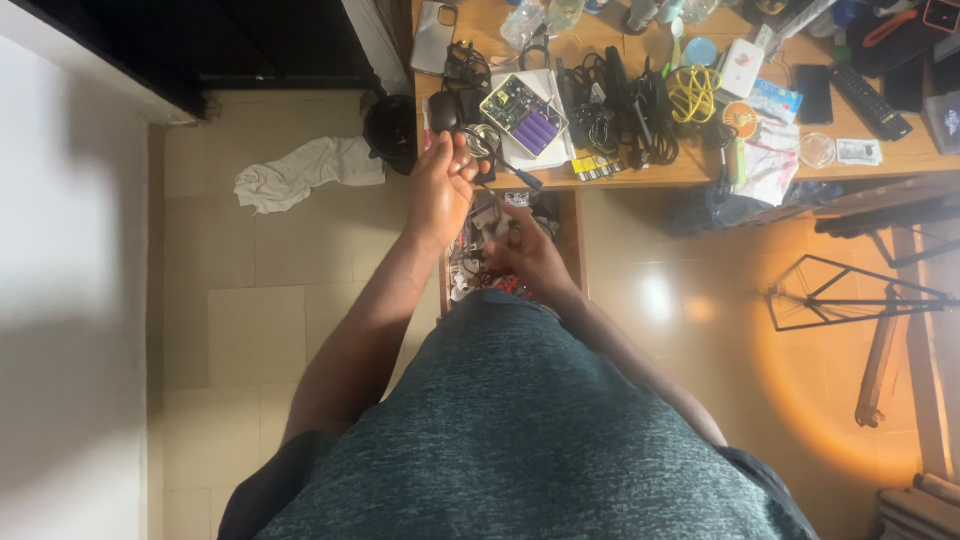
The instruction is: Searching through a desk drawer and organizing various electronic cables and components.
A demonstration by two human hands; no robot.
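Over the open drawer (562, 215), our left hand (440, 185) pinches a small ring (482, 140) (right hand (525, 255) curled among clutter, grip unclear), so sorting seems underway.

Packages and screens on the cluttered surface

A blue-and-white flat packet (777, 100) lies near a round orange label (740, 117); a dark phone screen (815, 93) rests beside them, and a small yellow-black label (596, 167) lies at the front edge.

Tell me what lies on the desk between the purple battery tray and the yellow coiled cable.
In the head view, between the purple battery tray and the yellow coiled cable lies a heap of black cables and chargers, spread over the wooden desk.
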